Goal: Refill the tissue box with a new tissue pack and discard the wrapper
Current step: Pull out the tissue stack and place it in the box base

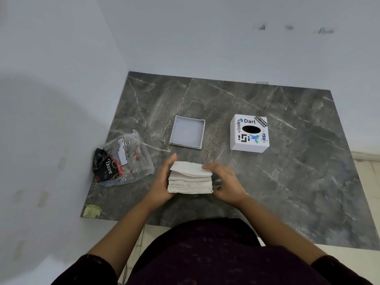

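You hold the white stack of folded paper tissues [190,177] upright on the dark grey marble-patterned tabletop [287,182], your left hand [164,179] pressed flat to one side and your right hand [224,182] cupped on the other, squeezing so the loose sheets stay squared. The shallow grey plastic tray base [187,132] lies open-side up just beyond, ready to receive them. The white stickered box cover [249,133] waits to its right. The crumpled clear plastic wrapper [127,159] rests at the left edge, not yet discarded.

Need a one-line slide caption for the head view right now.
Both hands, left and right, hold an unwrapped tissue stack above the marble table, before the open tray and stickered box.
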